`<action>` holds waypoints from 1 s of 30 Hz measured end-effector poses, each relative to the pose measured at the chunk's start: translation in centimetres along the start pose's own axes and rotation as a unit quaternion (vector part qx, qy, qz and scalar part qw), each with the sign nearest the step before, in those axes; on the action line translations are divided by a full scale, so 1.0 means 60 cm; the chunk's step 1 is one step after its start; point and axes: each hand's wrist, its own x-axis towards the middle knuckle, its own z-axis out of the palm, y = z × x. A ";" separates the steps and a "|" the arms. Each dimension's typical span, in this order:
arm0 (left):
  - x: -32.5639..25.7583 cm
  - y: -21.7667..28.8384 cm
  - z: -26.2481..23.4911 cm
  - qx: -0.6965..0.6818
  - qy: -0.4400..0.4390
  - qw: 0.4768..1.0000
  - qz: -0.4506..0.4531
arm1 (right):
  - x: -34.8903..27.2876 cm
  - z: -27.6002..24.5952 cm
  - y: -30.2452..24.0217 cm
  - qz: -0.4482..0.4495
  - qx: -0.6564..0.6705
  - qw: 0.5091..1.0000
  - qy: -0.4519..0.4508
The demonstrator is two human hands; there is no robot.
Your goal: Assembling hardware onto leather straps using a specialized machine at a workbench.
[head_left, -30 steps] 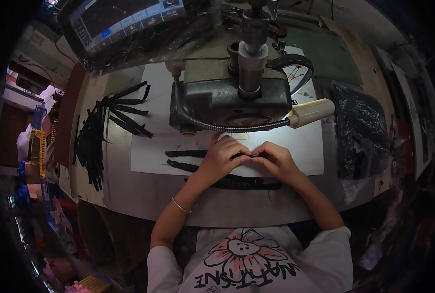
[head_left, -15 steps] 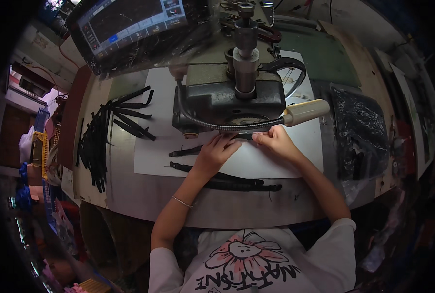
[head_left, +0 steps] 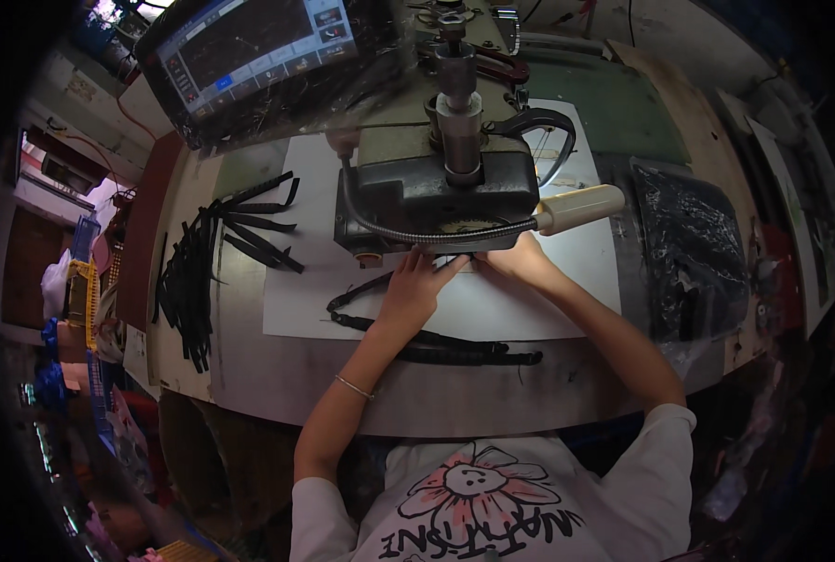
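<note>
My left hand is at the front edge of the sewing machine head, fingers bent over a black fabric strap and closed on it. The strap's tail trails out to the left on the white sheet. Close by, my right hand pinches the same strap near the lamp's glow, its fingertips partly hidden under the head. Between the hands only a short dark piece of strap shows. Nearer to me lie joined black straps, passing behind my left forearm.
A heap of black straps lies at the left. A lit screen stands at the back left. The white lamp juts over my right hand. To the right lies a dark bundle in clear plastic. A white sheet covers the metal tabletop.
Both hands have shifted slightly, the right one further in under the machine head with the strap. The lamp's light now falls brightly on my right hand. My view has tilted a little.
</note>
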 end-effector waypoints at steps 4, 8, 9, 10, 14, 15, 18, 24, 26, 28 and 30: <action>0.003 -0.002 -0.008 0.087 0.009 0.994 0.062 | -0.014 -0.024 -0.022 0.006 0.055 0.998 -0.019; 0.014 -0.004 -0.016 0.116 -0.001 0.988 0.101 | -0.025 -0.032 -0.016 0.011 0.075 0.997 0.015; 0.014 -0.007 -0.017 0.117 -0.004 0.987 0.110 | -0.025 -0.031 -0.020 0.013 0.062 0.998 0.029; 0.015 -0.010 -0.018 0.117 -0.006 0.986 0.119 | -0.028 -0.031 -0.025 0.013 0.063 0.997 0.031; 0.004 -0.022 -0.018 0.086 0.003 0.990 0.114 | -0.035 -0.037 -0.056 0.070 0.018 0.997 0.038; 0.000 -0.023 -0.018 0.064 0.000 0.994 0.088 | -0.033 -0.035 -0.051 0.047 0.024 0.998 0.045; -0.004 -0.019 -0.019 0.031 0.000 0.998 0.047 | -0.018 -0.035 -0.035 0.030 0.033 0.999 0.017; 0.004 -0.010 -0.022 0.043 -0.042 0.997 0.049 | -0.006 -0.026 -0.024 0.004 0.011 1.000 -0.015; 0.005 -0.008 -0.021 0.046 -0.064 0.996 0.048 | -0.004 -0.026 -0.020 0.001 0.009 1.000 -0.014; 0.008 -0.010 -0.019 0.084 -0.048 0.993 0.073 | 0.000 -0.030 -0.019 -0.040 -0.014 0.999 -0.010; 0.007 -0.010 -0.020 0.080 -0.047 0.993 0.073 | -0.023 -0.041 -0.039 -0.029 -0.025 0.999 0.018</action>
